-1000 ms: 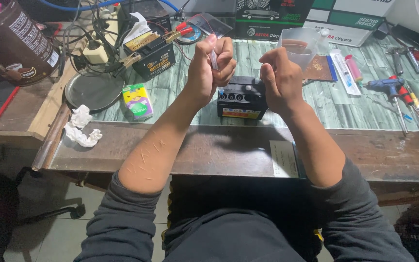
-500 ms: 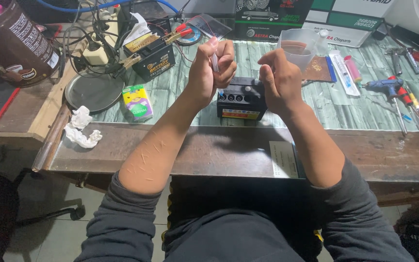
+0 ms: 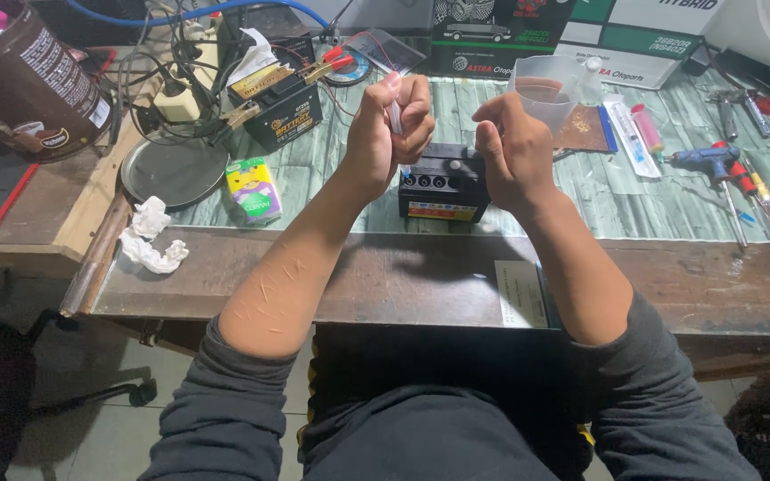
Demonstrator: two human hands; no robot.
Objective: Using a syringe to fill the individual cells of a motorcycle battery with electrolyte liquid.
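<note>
gripping one slim clear plastic syringe (image 3: 395, 116) upright in a closed fist, the left hand (image 3: 385, 125) is holding it tip-down just above one small black box-shaped battery (image 3: 443, 183) sitting on the green-patterned worktop (image 3: 581, 200). the right hand (image 3: 514, 147) is hovering curled shut beside it; whether it is pinching anything i cannot tell. two batteries are showing: this one and another clamped black battery (image 3: 282, 102) behind, plus one translucent plastic cup (image 3: 545, 89).

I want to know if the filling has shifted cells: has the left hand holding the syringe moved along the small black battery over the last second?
No. The left hand keeps the syringe over the same left end of the small black battery.
</note>
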